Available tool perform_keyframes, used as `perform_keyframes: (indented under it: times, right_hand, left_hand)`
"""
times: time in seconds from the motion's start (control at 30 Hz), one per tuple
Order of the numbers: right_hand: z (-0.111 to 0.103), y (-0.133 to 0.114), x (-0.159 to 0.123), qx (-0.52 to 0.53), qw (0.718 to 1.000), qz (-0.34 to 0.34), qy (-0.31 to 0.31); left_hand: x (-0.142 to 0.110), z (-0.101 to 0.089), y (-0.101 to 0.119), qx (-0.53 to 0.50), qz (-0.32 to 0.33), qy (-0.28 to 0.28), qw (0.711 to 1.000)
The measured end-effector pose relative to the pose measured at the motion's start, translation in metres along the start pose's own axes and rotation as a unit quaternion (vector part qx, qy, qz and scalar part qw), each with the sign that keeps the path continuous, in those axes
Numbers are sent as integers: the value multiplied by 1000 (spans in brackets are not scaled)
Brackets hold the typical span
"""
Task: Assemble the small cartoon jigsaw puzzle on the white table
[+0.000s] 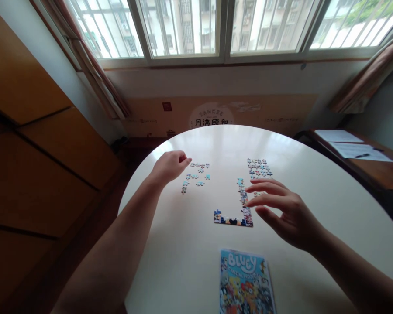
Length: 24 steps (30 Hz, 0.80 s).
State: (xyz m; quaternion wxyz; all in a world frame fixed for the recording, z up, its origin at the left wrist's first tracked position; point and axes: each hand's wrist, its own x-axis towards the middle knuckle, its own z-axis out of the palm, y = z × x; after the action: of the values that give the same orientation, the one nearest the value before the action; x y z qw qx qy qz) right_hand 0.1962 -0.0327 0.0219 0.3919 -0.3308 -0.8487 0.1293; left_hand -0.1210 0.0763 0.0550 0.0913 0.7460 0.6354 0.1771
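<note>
Sliding window (pixel 224 35), barred; apartment buildings (pixel 187 26) beyond. Left curtain (pixel 96 78), right curtain (pixel 363 85). Wood-panel cabinet (pixel 36 148) left. Beige printed panel (pixel 281 109) below window. Right: brown side table (pixel 391 176), paper sheets (pixel 350 150) on top.

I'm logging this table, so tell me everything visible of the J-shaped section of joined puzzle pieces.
The puzzle section lies flat on the white table: a long column on the right, a near row and a short upturn at left. It looks like printed cardboard, multicoloured, light blue at the column's far end, with a straight near edge. The right hand is beside the column; whether it touches is unclear.
</note>
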Motion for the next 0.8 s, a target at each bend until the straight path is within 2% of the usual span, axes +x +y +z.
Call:
perform_keyframes:
  times: [0.13,0.3,0.4,0.63,0.8]
  right_hand:
    - [1,0,-2,35,999,13,4]
    - [3,-1,-3,78,996,17,32]
    - [4,0,-4,96,994,22,36]
    - [7,1,-5,110,993,29,22]
    - [9,1,-5,119,992,30,36]
  left_hand:
    - [-1,6,0,10,-29,-45,999]
    - [1,7,-5,56,-71,-9,996]
    - [4,8,-16,58,-97,-41,993]
    - [6,16,-22,60,-95,-97,989]
    - [6,19,-22,70,-91,-96,989]
